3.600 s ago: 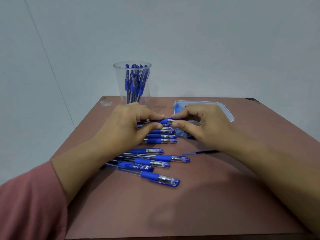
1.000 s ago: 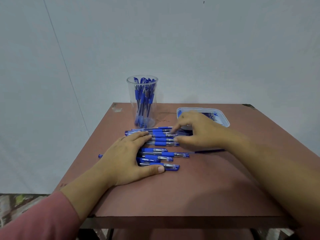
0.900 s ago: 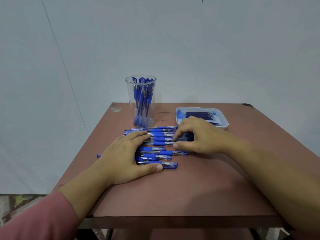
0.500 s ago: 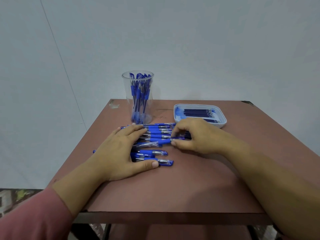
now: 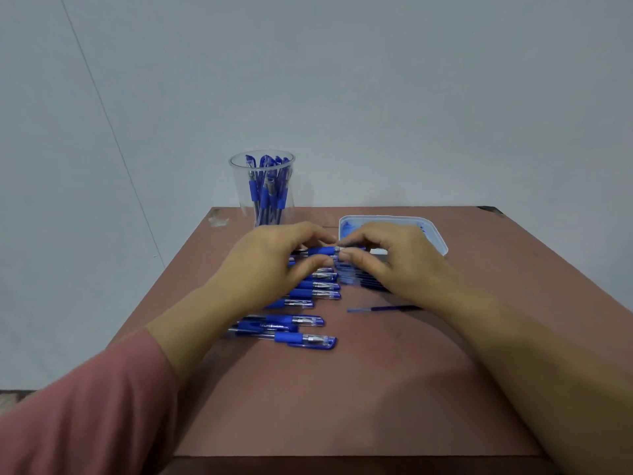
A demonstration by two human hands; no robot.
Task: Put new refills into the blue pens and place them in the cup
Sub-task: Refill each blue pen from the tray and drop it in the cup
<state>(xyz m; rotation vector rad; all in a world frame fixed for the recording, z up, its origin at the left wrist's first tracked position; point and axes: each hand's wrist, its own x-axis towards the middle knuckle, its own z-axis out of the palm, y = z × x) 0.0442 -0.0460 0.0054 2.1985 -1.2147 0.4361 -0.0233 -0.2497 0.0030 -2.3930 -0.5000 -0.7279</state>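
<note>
While the tip section has to come off before any refill goes in, I hold one clear-barrelled pen with a blue rubber grip (image 5: 322, 251) level, just above the row, between both hands. Left hand (image 5: 270, 264): fingers and thumb curled round the grip, bracing the barrel. Right hand (image 5: 400, 265): fingertips pinching the metal tip end, placed for twisting, I judge. Whether the tip is loose yet, cannot tell. Remaining blue pens (image 5: 322, 286) lie side by side on the reddish-brown counter (image 5: 359, 399), tips to the right, so each comes to hand in turn. Clear plastic cup (image 5: 239, 197) stands upright at the far edge, clear of my wrists, holding a bunch of pens I take for finished. White shallow tray (image 5: 440, 240) sits just behind my right hand for a short reach; contents mostly hidden. Dark thin refills (image 5: 363, 282) lie under my right palm; one loose refill (image 5: 380, 308) lies apart, nearer me, probably spent and set aside.
</note>
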